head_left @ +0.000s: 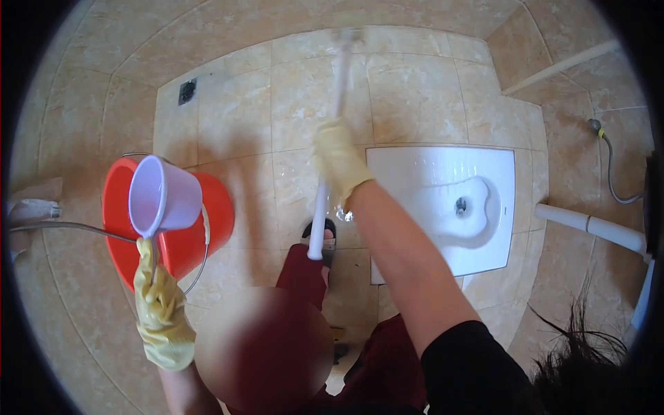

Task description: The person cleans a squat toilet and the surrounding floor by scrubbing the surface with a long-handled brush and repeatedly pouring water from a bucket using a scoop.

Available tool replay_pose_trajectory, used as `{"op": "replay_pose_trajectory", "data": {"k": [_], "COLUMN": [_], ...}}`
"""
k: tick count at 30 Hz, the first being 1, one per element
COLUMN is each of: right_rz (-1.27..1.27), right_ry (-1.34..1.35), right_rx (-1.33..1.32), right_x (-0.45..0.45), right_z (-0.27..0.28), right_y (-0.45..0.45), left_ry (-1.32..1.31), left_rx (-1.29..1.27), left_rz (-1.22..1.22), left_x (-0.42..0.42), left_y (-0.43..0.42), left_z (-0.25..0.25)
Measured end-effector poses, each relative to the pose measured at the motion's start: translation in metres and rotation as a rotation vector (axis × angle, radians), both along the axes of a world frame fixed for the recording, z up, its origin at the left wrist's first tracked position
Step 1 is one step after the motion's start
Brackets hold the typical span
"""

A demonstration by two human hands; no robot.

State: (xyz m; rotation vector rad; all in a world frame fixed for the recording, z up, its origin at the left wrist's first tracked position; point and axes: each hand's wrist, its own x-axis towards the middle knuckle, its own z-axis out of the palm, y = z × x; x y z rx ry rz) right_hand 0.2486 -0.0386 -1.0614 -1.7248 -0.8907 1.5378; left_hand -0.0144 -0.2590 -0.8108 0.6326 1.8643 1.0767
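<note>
My left hand (pixel 163 308), in a yellow rubber glove, is closed around the handle of a light purple water dipper (pixel 181 200). The dipper is tilted, partly in front of a red bucket (pixel 216 207). My right hand (pixel 337 158), gloved the same way, grips the white shaft of a long-handled brush (pixel 319 225). The brush reaches away from me, and its head, blurred at the far wall, does not show clearly. To the right of that hand lies a white squat toilet (pixel 387 173) set in the floor.
Beige tiles cover the wet floor (pixel 235 117) and walls. A square drain (pixel 187 90) sits at the far left. White pipes (pixel 588 225) and a grey hose (pixel 612 166) run along the right wall. Another hose (pixel 76 225) reaches the bucket from the left.
</note>
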Motion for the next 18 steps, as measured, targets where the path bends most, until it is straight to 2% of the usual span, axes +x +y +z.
{"op": "replay_pose_trajectory", "data": {"k": [1,2,4,5,6,8,9,10,11,12,13,15,16,18], "right_rz": [0.007,-0.005,0.525,0.511,0.588,0.589,0.507,0.301,0.265,0.156,0.107,0.122,0.120,0.072], "right_ry": [0.054,0.039,-0.509,-0.529,-0.700,-0.857,-0.840,-0.974,-1.111,-1.188,-1.354,-1.336,-1.336,-1.381], "right_rx": [-0.227,-0.231,-0.066,-0.077,0.170,0.189,-0.027,-0.090,0.003,0.049,0.054,-0.098,-0.111,-0.173], "right_x": [-0.015,-0.011,0.013,0.038,0.077,0.154,0.189,0.231,0.291,0.344,0.426,0.457,0.458,0.454], "right_z": [0.006,0.018,0.036,0.018,-0.012,-0.028,-0.023,-0.019,-0.052,-0.054,-0.112,-0.023,-0.011,0.007], "right_y": [0.003,0.007,0.012,0.015,0.017,0.027,0.032,0.027,0.015,0.006,0.011,0.001,-0.012,-0.034], "left_ry": [0.028,0.056,-0.369,-0.350,-0.368,-0.362,-0.376,-0.456,-0.535,-0.547,-0.411,-0.296,-0.239,-0.344], "left_rx": [0.004,0.007,0.186,0.078,0.075,0.086,0.085,0.100,0.104,0.096,0.102,0.064,0.043,0.029], "left_rz": [0.034,0.069,0.103,0.267,0.256,0.258,0.251,0.222,0.190,0.185,0.113,0.098,0.091,0.156], "left_x": [0.007,0.013,0.015,0.024,0.026,0.027,0.023,0.019,0.018,0.020,0.024,0.038,0.046,0.067], "left_y": [-0.002,-0.004,-0.003,0.006,0.009,0.011,0.011,0.009,0.008,0.008,0.008,0.015,0.018,0.026], "left_z": [-0.002,-0.005,-0.014,-0.015,-0.020,-0.027,-0.031,-0.040,-0.047,-0.051,-0.057,-0.054,-0.053,-0.037]}}
